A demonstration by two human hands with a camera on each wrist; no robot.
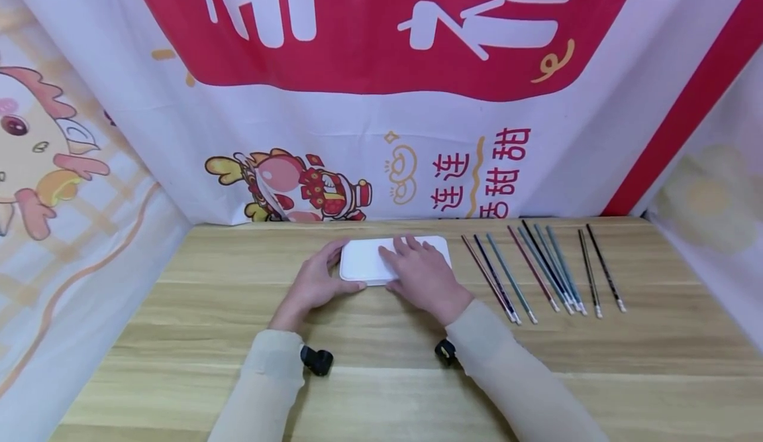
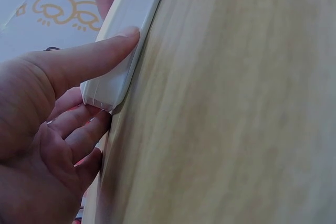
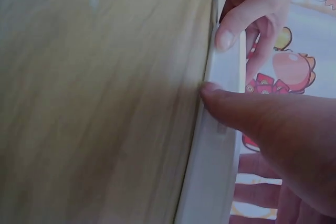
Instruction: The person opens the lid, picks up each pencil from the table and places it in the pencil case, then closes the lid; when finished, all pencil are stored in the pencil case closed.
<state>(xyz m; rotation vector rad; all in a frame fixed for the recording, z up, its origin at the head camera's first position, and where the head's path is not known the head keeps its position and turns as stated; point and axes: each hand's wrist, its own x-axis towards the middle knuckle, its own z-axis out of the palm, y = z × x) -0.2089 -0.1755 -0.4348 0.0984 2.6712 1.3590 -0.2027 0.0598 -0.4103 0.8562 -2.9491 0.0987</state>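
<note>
A flat white rectangular box (image 1: 363, 260) with rounded corners lies near the table's back edge. My left hand (image 1: 314, 283) grips its left end, the thumb along the front side and the fingers around the end, as the left wrist view shows. From the right, my right hand (image 1: 426, 276) rests over the top with its fingers spread. The right thumb (image 3: 231, 103) touches the front side of the box. What the box holds is hidden. To the right lie several pencils (image 1: 539, 263) with white eraser ends toward me.
The wooden table (image 1: 381, 395) ends at a printed curtain (image 1: 179, 150) behind the box. Fabric also hangs along the left and right sides. Pencils lie in loose groups close to the right forearm. Black camera mounts (image 1: 317, 360) sit on both wrists.
</note>
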